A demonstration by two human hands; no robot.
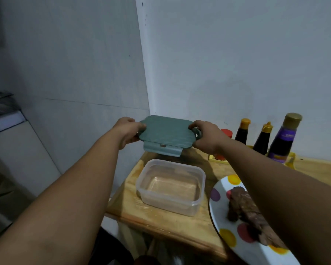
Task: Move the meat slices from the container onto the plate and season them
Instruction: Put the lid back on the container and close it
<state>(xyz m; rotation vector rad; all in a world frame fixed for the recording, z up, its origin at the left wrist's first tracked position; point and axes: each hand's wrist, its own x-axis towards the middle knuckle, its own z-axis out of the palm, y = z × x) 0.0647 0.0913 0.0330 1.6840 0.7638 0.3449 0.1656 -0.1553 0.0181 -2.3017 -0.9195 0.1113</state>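
A clear plastic container (170,186) stands on the wooden table (166,224) with no meat visible inside. Above and behind it I hold a grey-green lid (167,133) in the air with both hands. My left hand (127,131) grips its left edge and my right hand (206,135) grips its right edge near a side clip. Brown meat slices (245,209) lie on a white plate with coloured dots (225,232) at the right, partly hidden by my right forearm.
Three dark sauce bottles (283,142) and a red-capped jar (226,133) stand in a yellow holder at the back right. Walls meet in a corner just behind the table. A white appliance (17,150) sits to the left.
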